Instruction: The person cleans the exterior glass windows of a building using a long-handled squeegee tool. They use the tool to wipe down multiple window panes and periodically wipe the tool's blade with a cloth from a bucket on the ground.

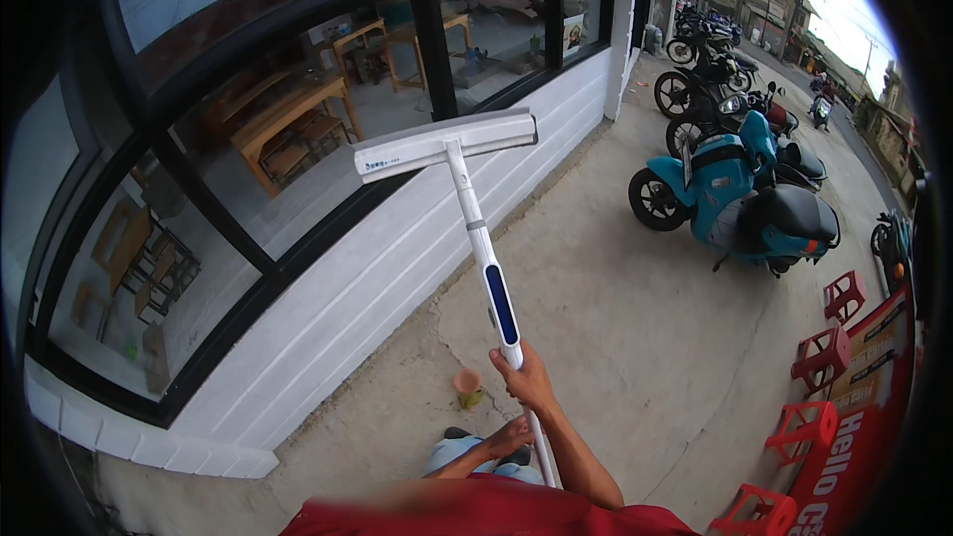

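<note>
A white window squeegee (447,141) on a long white pole stands out in front of me, its wide head raised before the large black-framed shop window (275,126). My right hand (523,378) is closed round the pole just below a dark blue grip inset. Lower down, my left hand (510,438) is at the pole near my body, partly behind it; its fingers are not clear enough to tell their hold. Whether the squeegee's blade touches the glass cannot be told. Wooden tables and stools show through the panes.
A white plank-like wall (372,275) runs below the window. On the concrete ground stands a small orange-brown pot or cup (467,381). A teal scooter (733,201) and several motorbikes are parked ahead; red plastic stools (821,357) line the right side by a red banner.
</note>
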`<state>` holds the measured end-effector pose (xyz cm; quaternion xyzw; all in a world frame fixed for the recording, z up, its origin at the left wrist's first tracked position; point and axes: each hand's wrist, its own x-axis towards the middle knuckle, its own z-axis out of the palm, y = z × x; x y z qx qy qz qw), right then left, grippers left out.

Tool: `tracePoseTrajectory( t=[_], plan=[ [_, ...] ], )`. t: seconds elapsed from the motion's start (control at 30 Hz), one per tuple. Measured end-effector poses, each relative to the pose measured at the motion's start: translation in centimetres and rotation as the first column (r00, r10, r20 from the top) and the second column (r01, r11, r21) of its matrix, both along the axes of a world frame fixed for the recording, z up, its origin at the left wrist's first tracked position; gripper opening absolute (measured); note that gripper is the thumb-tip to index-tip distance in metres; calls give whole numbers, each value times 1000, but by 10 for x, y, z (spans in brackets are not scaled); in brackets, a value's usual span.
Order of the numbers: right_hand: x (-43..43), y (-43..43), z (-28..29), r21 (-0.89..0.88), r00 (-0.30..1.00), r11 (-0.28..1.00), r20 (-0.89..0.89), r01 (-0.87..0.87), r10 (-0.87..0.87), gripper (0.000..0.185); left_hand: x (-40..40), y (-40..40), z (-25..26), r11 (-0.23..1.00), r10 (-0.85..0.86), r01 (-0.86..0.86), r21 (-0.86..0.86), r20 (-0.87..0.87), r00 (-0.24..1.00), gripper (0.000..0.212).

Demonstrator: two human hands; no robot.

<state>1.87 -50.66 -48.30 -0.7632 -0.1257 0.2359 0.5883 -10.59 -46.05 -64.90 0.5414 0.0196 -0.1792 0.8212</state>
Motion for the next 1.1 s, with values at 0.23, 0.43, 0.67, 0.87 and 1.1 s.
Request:
tracePoseTrajectory(
  t=[0.23, 0.43, 0.67, 0.87, 1.1],
  plan=[
    [39, 70, 72, 78, 945, 996, 328, -49, 20, 35, 44, 28, 29, 951, -116, 72, 302, 132, 984, 23],
    [56, 147, 174, 125, 938, 983, 337, -133, 84, 34, 70, 80, 44, 950, 67, -130, 284, 221, 973, 30],
    [71, 241, 260, 121, 783, 964, 610, -238, 117, 41, 97, 138, 79, 862, 494, -506, -33, 282, 822, 21],
    [105, 304, 320, 264, 697, 896, 714, -356, 67, 43, 131, 186, 108, 743, 640, -670, -15, 310, 703, 21],
    [193, 358, 396, 500, 795, 725, 596, -474, 109, 46, 193, 223, 78, 516, 745, -828, 219, 363, 560, 35]
  ],
)
